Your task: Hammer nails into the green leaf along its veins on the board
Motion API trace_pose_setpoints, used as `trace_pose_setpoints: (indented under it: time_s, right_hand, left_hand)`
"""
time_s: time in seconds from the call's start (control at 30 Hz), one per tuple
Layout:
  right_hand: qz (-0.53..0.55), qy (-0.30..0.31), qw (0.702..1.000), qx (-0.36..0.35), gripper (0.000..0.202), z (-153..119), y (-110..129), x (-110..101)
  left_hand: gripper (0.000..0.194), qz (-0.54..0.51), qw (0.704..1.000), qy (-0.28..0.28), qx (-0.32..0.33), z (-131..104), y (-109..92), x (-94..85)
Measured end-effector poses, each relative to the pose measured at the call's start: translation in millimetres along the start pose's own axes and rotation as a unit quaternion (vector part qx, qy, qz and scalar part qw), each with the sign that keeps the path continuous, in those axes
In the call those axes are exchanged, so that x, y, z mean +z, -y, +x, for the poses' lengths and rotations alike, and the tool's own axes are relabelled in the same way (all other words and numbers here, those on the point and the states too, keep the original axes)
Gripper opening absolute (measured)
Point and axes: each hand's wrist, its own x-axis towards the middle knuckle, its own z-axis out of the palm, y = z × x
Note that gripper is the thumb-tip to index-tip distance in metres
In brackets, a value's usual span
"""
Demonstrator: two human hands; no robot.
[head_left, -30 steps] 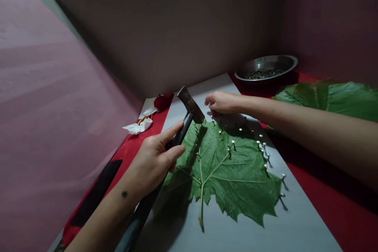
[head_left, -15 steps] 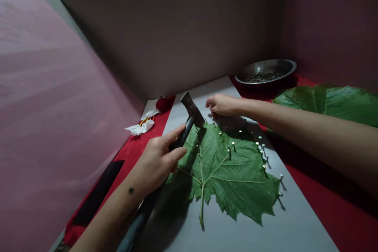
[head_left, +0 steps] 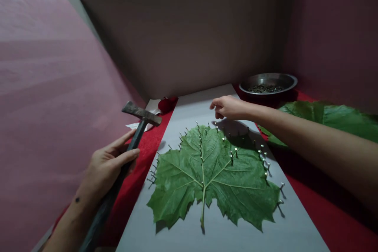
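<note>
My left hand (head_left: 110, 165) is wrapped around the handle of a hammer (head_left: 141, 115), its metal head raised to the left of the white board (head_left: 141, 220). On the board lies a broad green leaf (head_left: 180, 173), underside veins showing, its stem toward me. Several nails (head_left: 200, 141) stand upright along its midrib, a side vein and its outer edges. Over the board just beyond the leaf's far tip hovers my right hand (head_left: 226, 107). Its fingers are curled in, and whatever they may hold is hidden.
At the back right a metal bowl (head_left: 267, 84) holds a heap of nails. Another large leaf (head_left: 327, 114) lies on the red cloth (head_left: 313, 181) beyond my right forearm. A red round object (head_left: 165, 105) and white paper (head_left: 153, 106) sit at the back left. Walls stand close behind and at the sides.
My left hand has drawn the hammer back and left, away from the leaf's tip, uncovering the leaf's left half and its nails. My right hand has shifted slightly right in view.
</note>
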Motion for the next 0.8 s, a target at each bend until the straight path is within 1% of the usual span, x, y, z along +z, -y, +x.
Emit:
trace_pose_setpoints:
  time_s: [0.07, 0.1, 0.17, 0.2, 0.23, 0.3, 0.4, 0.47, 0.53, 0.63, 0.8]
  right_hand:
    - [-0.037, -0.077, 0.996, -0.007, 0.033, -3, -1, -18]
    - [-0.062, -0.125, 0.99, 0.006, 0.031, -4, -4, -29]
    - [-0.136, -0.215, 0.966, 0.041, 0.031, -5, -17, -52]
    - [-0.17, -0.233, 0.954, 0.08, 0.034, -6, -25, -63]
    - [-0.202, -0.231, 0.942, 0.136, 0.036, -6, -36, -72]
    - [-0.222, -0.21, 0.933, 0.192, 0.036, -6, -58, -85]
    - [-0.224, -0.148, 0.931, 0.248, 0.035, -6, -86, -90]
    - [-0.208, -0.101, 0.937, 0.262, 0.028, -6, -97, -87]
    - [-0.194, -0.077, 0.937, 0.279, 0.023, -4, -103, -84]
    - [-0.176, -0.066, 0.938, 0.292, 0.016, 2, -109, -83]
    - [-0.134, -0.066, 0.95, 0.273, 0.012, 8, -121, -85]
  left_hand:
    - [0.073, 0.013, 1.0, 0.012, -0.022, 5, 18, -8.2]
    - [0.074, 0.019, 0.999, 0.016, -0.032, 7, 26, -10.9]
    - [0.076, 0.025, 0.998, 0.025, -0.05, 9, 39, -13.5]
    - [0.078, 0.022, 0.998, 0.03, -0.056, 10, 44, -13.7]
    - [0.078, 0.017, 0.997, 0.036, -0.062, 11, 49, -13.4]
    - [0.078, 0.005, 0.997, 0.048, -0.067, 13, 55, -11.4]
    - [0.079, -0.003, 0.997, 0.064, -0.05, 17, 62, -6.9]
    - [0.08, -0.006, 0.997, 0.074, -0.036, 19, 66, -4.5]
    - [0.079, -0.01, 0.996, 0.078, -0.033, 21, 70, -3.3]
    - [0.079, -0.023, 0.996, 0.08, -0.031, 22, 78, -3.6]
    - [0.075, -0.067, 0.993, 0.091, -0.03, 24, 89, -6.2]
